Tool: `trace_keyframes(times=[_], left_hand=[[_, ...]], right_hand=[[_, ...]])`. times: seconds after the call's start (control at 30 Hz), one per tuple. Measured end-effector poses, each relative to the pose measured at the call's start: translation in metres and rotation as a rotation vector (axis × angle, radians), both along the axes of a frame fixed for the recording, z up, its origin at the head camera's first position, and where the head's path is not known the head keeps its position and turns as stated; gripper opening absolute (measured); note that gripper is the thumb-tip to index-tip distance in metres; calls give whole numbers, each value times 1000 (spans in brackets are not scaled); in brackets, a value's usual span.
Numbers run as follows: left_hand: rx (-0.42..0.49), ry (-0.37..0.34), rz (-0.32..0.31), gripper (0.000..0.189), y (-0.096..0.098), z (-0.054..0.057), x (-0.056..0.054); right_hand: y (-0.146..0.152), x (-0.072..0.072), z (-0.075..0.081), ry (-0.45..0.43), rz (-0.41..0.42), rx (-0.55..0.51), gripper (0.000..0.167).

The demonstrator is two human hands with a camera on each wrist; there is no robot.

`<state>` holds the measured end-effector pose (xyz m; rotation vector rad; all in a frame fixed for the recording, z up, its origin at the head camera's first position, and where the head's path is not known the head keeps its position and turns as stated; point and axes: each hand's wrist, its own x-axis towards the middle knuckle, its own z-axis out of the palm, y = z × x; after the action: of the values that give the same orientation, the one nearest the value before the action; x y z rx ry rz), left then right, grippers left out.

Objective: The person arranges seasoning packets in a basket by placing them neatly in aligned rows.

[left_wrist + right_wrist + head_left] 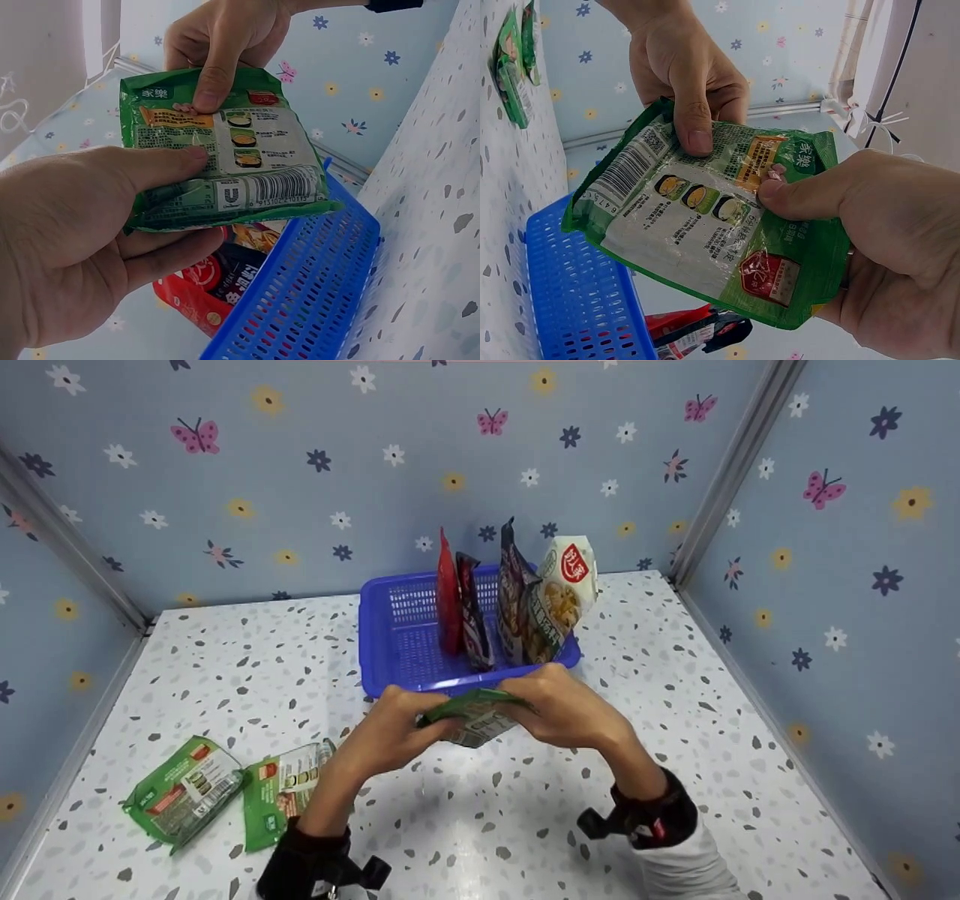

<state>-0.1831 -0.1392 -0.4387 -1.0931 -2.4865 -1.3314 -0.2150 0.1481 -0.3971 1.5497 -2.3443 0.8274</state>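
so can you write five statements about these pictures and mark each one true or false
1. A red packet stands in the basket. True.
2. The basket is yellow. False: it is blue.
3. The left hand and right hand both hold one green packet. True.
4. No packet lies left of the basket. False: a second green packet and a third green packet lie there.
5. The held packet's barcode shows in both wrist views. True.

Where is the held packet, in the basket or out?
Out: the left hand and right hand hold the packet in front of the basket.
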Motion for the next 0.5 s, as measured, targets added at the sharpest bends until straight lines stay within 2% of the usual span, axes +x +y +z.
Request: trace_keyframes(times=[0.33,0.5], left_hand=[[79,33,-7,14,1,-7,-5],[144,63,38,14,-2,-8,-5]], right_hand=[[2,0,1,-25,-29,-17,7],[3,-1,3,-53,-58,-100,18]])
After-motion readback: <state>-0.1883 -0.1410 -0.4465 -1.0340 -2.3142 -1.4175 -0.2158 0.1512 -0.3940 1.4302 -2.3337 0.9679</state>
